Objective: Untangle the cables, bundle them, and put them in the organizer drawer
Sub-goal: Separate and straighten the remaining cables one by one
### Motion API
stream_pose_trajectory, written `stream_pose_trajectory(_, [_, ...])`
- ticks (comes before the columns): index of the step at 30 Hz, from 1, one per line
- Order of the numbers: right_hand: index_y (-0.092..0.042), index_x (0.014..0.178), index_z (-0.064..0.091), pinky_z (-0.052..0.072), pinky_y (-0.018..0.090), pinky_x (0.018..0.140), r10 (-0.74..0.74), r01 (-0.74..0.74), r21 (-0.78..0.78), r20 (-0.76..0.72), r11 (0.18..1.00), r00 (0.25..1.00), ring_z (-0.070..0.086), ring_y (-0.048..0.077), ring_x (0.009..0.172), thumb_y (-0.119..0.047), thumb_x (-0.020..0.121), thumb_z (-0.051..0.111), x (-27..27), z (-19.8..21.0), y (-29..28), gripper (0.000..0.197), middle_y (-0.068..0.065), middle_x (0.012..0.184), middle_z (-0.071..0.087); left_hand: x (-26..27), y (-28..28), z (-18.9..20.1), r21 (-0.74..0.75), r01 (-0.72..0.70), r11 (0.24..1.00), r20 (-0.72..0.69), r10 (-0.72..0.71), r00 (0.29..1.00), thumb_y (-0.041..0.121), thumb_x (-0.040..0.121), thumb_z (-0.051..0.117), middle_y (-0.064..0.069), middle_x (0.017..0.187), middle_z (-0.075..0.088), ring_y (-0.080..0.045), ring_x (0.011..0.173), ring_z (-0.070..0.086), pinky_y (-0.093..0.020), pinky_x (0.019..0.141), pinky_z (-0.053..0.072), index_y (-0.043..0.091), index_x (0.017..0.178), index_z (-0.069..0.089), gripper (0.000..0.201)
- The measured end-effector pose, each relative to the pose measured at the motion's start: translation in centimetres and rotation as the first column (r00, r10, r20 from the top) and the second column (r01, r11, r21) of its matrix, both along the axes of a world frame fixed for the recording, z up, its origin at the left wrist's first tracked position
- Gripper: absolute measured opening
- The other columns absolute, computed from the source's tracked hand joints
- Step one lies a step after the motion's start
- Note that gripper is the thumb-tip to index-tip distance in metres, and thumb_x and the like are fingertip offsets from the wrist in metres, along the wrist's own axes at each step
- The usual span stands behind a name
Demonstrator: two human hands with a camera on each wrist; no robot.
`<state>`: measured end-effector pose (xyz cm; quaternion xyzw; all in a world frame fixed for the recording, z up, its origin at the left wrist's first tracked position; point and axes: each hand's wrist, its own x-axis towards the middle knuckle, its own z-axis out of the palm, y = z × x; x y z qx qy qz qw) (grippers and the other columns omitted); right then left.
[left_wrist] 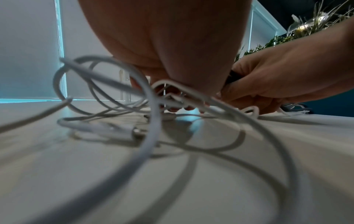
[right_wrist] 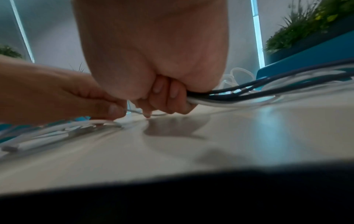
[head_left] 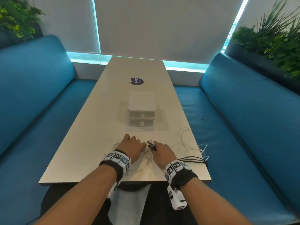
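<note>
Near the table's front edge my right hand (head_left: 159, 151) grips a bundle of black and white cables (right_wrist: 249, 91); their plug ends (head_left: 150, 143) stick out past my fingers. The black cables (head_left: 193, 159) trail right toward the table edge. My left hand (head_left: 136, 144) is beside it, fingertips down, pinching a white cable (right_wrist: 134, 112) from the loose white tangle (left_wrist: 153, 121) under my palm. In the wrist views my left hand (right_wrist: 57, 91) and right hand (left_wrist: 287, 72) almost touch. The white two-drawer organizer (head_left: 141, 104) stands behind them, both drawers shut.
White cable loops (head_left: 183, 140) lie right of the organizer, and some hang over the table's right edge (head_left: 204, 148). A purple sticker (head_left: 136, 81) lies farther back. Blue benches (head_left: 40, 95) flank the table, with plants (head_left: 276, 38) behind them.
</note>
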<state>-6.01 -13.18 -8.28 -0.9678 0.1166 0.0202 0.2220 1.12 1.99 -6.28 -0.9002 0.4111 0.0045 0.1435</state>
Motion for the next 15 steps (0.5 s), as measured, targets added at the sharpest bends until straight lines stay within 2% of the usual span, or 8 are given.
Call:
stream_pose_trajectory(3, [-0.016,0.119,0.059,0.052,0.042,0.086,-0.002,0.002,0.004,-0.005,1.0,1.0,0.062,0.032,0.103,-0.033,0.101,0.045,0.0,-0.2,-0.3,0.029,0.01,0.111,0.068,-0.1,0.1,-0.2,-0.032,0.015,0.999,0.014,-0.014,1.0,0.016,0.099,0.04,-0.002,0.11,0.064,-0.028,0.108,0.055,-0.047,0.098,0.032,0.023,0.117,0.053,0.023])
stream_pose_trajectory(6, [-0.017,0.115,0.055,0.053,0.043,0.082,0.002,-0.004,-0.066,-0.038,0.998,0.999,0.063,0.032,0.096,-0.034,0.101,0.044,-0.3,-0.2,-0.4,0.025,0.011,0.105,0.068,0.1,0.4,-0.5,-0.047,0.031,0.998,0.022,-0.03,0.999,0.022,0.103,0.04,0.0,0.113,0.064,-0.027,0.109,0.055,-0.046,0.099,0.031,0.024,0.12,0.054,0.023])
stream_pose_trajectory(8, [-0.018,0.117,0.053,0.053,0.043,0.082,-0.025,0.02,-0.099,-0.047,0.995,0.999,0.064,0.032,0.096,-0.03,0.101,0.042,-0.8,0.0,-1.0,0.023,0.011,0.105,0.067,0.6,1.0,-0.8,-0.055,0.022,0.998,0.012,-0.021,1.0,0.017,0.1,0.043,0.002,0.115,0.063,-0.025,0.11,0.054,-0.045,0.099,0.03,0.026,0.125,0.052,0.027])
stream_pose_trajectory(11, [-0.02,0.115,0.054,0.053,0.04,0.081,-0.205,0.197,-0.126,-0.047,0.972,0.978,0.066,0.031,0.092,-0.024,0.1,0.038,-1.6,0.8,-3.7,0.022,0.009,0.102,0.067,1.9,2.7,-0.8,-0.066,-0.037,0.997,-0.024,0.036,0.999,0.015,0.099,0.043,0.002,0.121,0.06,-0.024,0.113,0.051,-0.042,0.099,0.03,0.023,0.128,0.051,0.03])
stream_pose_trajectory(13, [-0.018,0.11,0.054,0.052,0.039,0.081,-0.327,0.315,-0.168,-0.052,0.934,0.943,0.066,0.03,0.091,-0.019,0.099,0.037,-2.3,1.6,-6.3,0.021,0.009,0.1,0.067,2.7,3.8,-0.6,-0.115,-0.06,0.992,-0.038,0.055,0.998,0.025,0.102,0.041,0.001,0.124,0.057,-0.023,0.115,0.05,-0.04,0.099,0.03,0.023,0.128,0.051,0.028])
stream_pose_trajectory(15, [-0.013,0.109,0.054,0.052,0.04,0.081,-0.424,0.405,-0.201,-0.059,0.892,0.904,0.066,0.033,0.097,-0.012,0.096,0.036,-3.0,2.5,-8.3,0.022,0.012,0.104,0.067,3.2,4.4,-0.5,-0.154,-0.077,0.985,-0.052,0.069,0.996,0.038,0.105,0.034,0.002,0.126,0.056,-0.022,0.116,0.05,-0.039,0.099,0.032,0.023,0.13,0.051,0.033])
